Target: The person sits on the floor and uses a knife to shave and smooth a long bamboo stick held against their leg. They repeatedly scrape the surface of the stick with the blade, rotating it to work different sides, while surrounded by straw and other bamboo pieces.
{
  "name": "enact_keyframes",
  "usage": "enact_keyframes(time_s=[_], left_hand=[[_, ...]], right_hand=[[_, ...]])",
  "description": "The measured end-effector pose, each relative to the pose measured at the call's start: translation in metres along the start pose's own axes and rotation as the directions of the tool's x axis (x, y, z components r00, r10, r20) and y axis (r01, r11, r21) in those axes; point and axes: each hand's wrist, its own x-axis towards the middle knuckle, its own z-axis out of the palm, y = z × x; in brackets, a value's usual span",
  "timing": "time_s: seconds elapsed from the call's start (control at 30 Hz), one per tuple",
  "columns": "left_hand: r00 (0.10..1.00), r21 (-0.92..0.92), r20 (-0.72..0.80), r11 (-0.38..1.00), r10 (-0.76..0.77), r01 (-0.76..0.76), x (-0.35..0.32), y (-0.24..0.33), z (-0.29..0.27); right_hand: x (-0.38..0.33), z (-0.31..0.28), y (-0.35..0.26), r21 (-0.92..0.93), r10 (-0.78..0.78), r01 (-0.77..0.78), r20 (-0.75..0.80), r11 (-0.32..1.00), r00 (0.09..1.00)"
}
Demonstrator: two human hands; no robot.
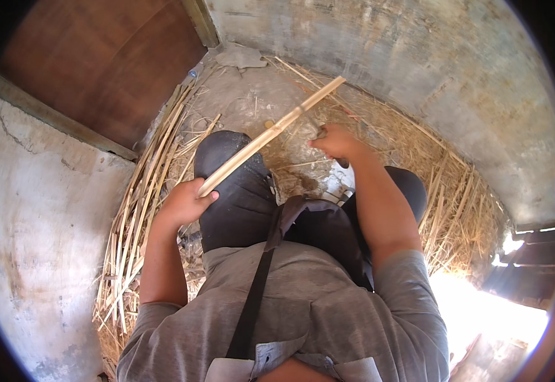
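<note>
Pale bamboo strip [252,150] slants up-right from pinching left hand [187,202]; right hand [339,141], curled round dark handle [342,163], sits nearer far end.

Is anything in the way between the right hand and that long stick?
Nothing separate that I can see. Only a dark tool, blurry and held in the right hand, pokes out toward the pale stick. The left hand grips the stick's near end.
</note>
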Motion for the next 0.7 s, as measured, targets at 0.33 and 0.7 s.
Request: enact_keyframes(time_s=[0.33, 0.7], left_hand=[[0.993, 0.144, -0.118, 0.990, 0.027, -0.010, -0.013, 0.012, 0.005], [0.993, 0.061, -0.089, 0.995, 0.080, -0.075, -0.003, -0.005, 0.008]], right_hand=[[-0.014, 0.000, -0.040, -0.313, -0.229, 0.276, 0.177, 0.909, 0.957], [-0.023, 0.023, -0.056, -0.287, -0.213, 0.258, 0.179, 0.923, 0.961]])
